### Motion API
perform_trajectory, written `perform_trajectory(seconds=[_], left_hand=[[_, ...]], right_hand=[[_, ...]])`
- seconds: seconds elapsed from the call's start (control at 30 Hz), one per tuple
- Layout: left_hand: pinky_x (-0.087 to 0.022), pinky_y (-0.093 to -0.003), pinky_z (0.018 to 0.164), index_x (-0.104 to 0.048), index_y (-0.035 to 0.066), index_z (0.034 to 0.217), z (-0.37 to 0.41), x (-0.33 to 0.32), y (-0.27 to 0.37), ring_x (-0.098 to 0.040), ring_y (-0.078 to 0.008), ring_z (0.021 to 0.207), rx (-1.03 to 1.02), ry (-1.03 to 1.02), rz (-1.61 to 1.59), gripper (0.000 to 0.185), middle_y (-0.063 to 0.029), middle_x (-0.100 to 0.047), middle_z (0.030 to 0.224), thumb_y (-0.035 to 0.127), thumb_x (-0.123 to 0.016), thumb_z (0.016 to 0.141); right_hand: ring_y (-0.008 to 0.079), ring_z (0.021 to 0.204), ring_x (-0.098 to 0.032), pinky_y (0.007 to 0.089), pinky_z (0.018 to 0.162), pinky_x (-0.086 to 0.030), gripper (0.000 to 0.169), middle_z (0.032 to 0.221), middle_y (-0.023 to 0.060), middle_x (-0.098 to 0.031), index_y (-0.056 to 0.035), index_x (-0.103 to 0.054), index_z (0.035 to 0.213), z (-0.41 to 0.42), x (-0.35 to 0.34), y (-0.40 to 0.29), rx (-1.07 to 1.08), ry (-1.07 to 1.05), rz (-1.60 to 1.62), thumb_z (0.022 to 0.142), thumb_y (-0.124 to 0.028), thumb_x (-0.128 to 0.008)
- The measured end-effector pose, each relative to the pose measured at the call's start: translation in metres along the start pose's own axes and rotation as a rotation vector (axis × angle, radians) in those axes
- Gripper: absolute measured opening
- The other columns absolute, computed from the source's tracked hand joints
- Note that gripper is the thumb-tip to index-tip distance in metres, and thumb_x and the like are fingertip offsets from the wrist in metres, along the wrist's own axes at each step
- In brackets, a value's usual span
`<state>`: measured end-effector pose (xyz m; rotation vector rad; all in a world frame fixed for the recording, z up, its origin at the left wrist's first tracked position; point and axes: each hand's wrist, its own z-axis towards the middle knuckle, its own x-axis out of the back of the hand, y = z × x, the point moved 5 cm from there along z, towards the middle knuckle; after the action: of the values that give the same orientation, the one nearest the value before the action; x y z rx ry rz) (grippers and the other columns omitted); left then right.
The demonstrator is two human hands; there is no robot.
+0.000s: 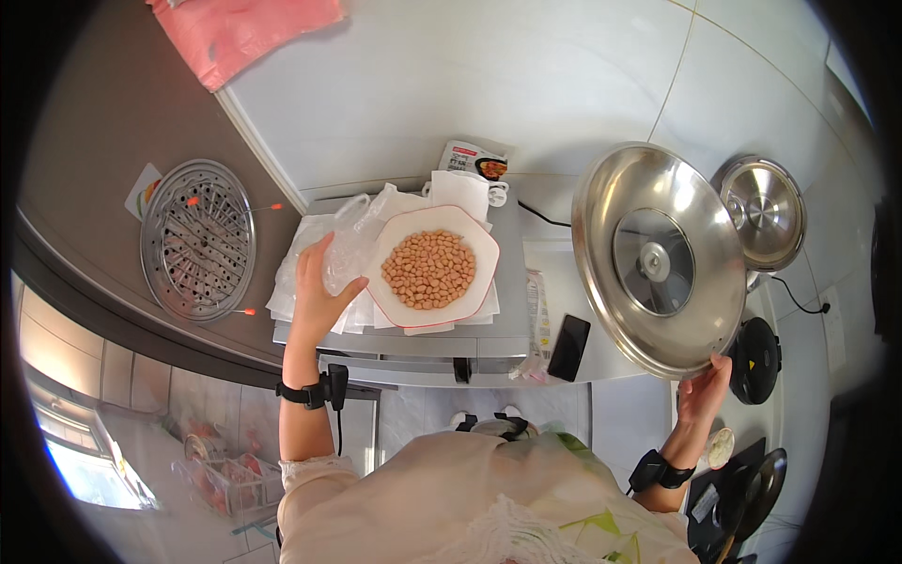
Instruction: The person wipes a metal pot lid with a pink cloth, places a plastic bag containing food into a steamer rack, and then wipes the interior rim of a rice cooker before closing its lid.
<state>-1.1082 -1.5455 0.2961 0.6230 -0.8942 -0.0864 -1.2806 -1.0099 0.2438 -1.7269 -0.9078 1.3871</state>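
A white plate with a red rim (486, 247) bears a flat heap of peanuts (428, 270). Paper sheets (310, 240) lie beneath it on top of a grey appliance (430, 346). My left hand (325, 282) is at the plate's left edge, fingers apart, over the paper and a clear plastic bag (347, 250); whether the fingertips touch the plate is unclear. With my right hand (705, 388) I grip the lower edge of a large steel lid (599, 233), tilted up, with a glass centre and a knob.
A perforated steel steamer rack (199, 240) with metal skewers lies at the left. A black phone (569, 347) and a long packet (538, 317) lie right of the appliance. Behind the lid is another steel lid (764, 204); a black round appliance (755, 361) and a pan (764, 493) are farther right.
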Motion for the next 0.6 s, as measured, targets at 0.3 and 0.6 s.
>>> perform_trajectory(seconds=[0.3,0.6], left_hand=[[-0.03,-0.0472,0.103,-0.032,0.005,0.139,-0.007,0.018,0.035,-0.041,-0.0348,0.119,-0.061,0.195,0.159,0.098,-0.0169,-0.044,0.129,0.021,-0.084,0.058],[-0.03,-0.0487,0.102,-0.051,0.005,0.121,-0.009,-0.026,0.006,-0.054,-0.033,0.099,0.044,0.129,0.289,0.064,-0.014,-0.061,0.099,0.03,-0.076,0.067]], right_hand=[[0.0072,0.059,-0.056,0.0172,0.033,-0.032,0.019,0.09,0.0008,-0.063,-0.0093,-0.057,0.091,0.01,0.013,-0.002,-0.022,-0.003,0.048,0.083,-0.026,-0.054],[0.0117,0.07,-0.062,0.0189,0.04,-0.042,0.03,0.096,0.0032,-0.064,-0.0058,-0.055,0.104,0.035,-0.032,0.001,-0.068,-0.173,-0.017,0.082,-0.026,-0.054]])
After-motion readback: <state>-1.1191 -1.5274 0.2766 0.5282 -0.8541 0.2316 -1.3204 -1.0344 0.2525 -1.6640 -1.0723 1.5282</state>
